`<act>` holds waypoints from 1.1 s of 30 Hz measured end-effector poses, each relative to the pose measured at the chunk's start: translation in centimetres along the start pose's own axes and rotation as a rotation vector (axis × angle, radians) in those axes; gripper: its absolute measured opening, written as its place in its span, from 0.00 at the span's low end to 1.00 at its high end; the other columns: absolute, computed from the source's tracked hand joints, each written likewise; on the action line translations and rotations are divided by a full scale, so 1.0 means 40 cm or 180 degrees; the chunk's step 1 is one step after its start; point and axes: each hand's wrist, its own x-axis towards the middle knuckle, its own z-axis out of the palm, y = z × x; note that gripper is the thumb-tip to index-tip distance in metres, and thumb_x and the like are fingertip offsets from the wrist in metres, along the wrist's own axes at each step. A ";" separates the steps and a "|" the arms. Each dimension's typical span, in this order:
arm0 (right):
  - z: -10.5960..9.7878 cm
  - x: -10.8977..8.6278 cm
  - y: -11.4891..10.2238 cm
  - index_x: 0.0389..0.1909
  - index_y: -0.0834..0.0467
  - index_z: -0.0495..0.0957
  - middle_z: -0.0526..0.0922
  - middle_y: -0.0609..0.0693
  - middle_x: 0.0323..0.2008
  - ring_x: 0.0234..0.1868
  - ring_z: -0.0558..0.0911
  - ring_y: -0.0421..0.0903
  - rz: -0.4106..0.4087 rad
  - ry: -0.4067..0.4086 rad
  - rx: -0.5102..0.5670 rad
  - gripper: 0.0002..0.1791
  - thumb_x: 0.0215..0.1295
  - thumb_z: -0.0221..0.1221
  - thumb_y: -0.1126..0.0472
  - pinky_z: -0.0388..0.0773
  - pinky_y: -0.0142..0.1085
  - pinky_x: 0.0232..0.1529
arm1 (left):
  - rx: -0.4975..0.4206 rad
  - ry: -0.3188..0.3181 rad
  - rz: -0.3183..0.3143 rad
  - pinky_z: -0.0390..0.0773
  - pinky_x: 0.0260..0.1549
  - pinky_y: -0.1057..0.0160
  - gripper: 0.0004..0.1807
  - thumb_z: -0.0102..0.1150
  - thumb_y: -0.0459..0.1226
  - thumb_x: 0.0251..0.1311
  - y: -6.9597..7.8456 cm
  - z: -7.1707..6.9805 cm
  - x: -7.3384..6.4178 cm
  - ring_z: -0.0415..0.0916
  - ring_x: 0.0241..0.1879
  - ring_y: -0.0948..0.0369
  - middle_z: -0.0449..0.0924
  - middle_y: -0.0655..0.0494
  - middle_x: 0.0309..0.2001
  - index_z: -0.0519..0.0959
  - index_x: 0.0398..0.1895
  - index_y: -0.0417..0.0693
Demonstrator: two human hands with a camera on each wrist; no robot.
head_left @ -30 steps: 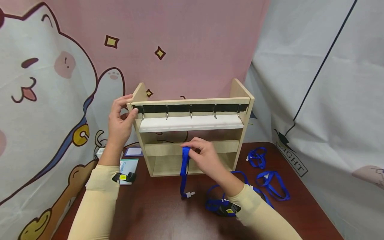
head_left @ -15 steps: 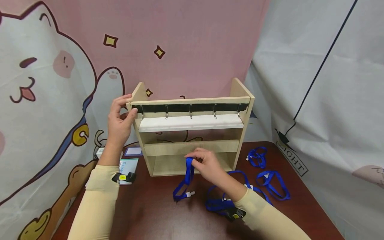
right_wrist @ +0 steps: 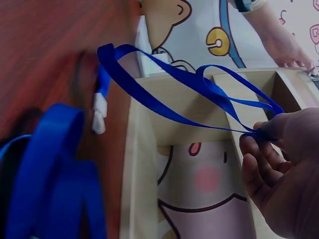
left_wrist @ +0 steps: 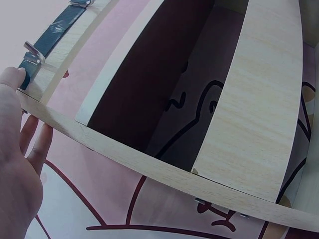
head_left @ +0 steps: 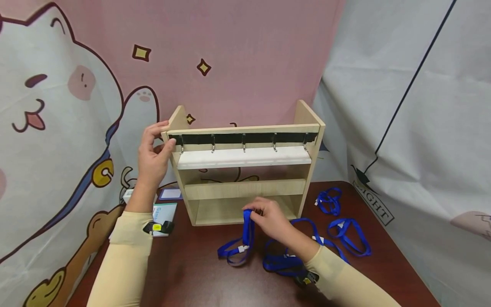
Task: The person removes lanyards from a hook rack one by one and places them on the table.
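Observation:
My left hand (head_left: 153, 155) grips the upper left corner of a small wooden shelf (head_left: 245, 189), thumb on the front and fingers against the outer side. In the left wrist view, the thumb lies beside a dark strip (left_wrist: 55, 35) that carries a metal hook (left_wrist: 34, 51). In front of the shelf's bottom compartment, my right hand (head_left: 271, 218) pinches a blue lanyard (head_left: 247, 228) between thumb and fingers. Its lower loop, with a white clip (head_left: 243, 248), trails at the tabletop. The right wrist view shows the lanyard's bands (right_wrist: 149, 102) stretching out from the fingertips.
Several metal hooks (head_left: 244, 147) line the shelf's top front above a white board (head_left: 245, 157). More blue lanyards (head_left: 349, 237) lie on the dark red table (head_left: 199, 273) at the right. Behind my left forearm are a booklet (head_left: 166, 213) and a blue-edged card (head_left: 171, 194).
My right hand has moved down and slightly right with the lanyard, whose hanging end has gathered into loops near the table. The left hand has stayed on the shelf corner.

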 end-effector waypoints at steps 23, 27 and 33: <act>0.107 -0.048 0.084 0.47 0.55 0.94 0.90 0.42 0.44 0.49 0.86 0.40 -0.0023 -0.0788 -0.0205 0.12 0.72 0.66 0.70 0.83 0.35 0.50 | -0.0004 -0.0022 -0.0070 0.76 0.53 0.65 0.19 0.62 0.26 0.76 0.062 0.004 -0.007 0.71 0.64 0.61 0.74 0.49 0.74 0.76 0.67 0.31; 0.122 -0.048 0.088 0.48 0.57 0.93 0.90 0.43 0.45 0.49 0.85 0.40 -0.0007 -0.0904 -0.0253 0.11 0.72 0.66 0.69 0.83 0.36 0.51 | -0.0017 -0.0025 -0.0081 0.76 0.53 0.65 0.19 0.62 0.26 0.76 0.061 0.005 -0.008 0.71 0.64 0.62 0.74 0.48 0.75 0.76 0.67 0.32; 0.143 -0.043 0.096 0.50 0.56 0.93 0.90 0.42 0.48 0.55 0.86 0.43 0.0024 -0.1021 -0.0325 0.10 0.74 0.65 0.67 0.83 0.38 0.56 | -0.0033 -0.0023 -0.0071 0.76 0.52 0.65 0.19 0.62 0.27 0.77 0.058 0.005 -0.008 0.71 0.63 0.62 0.74 0.47 0.75 0.76 0.67 0.32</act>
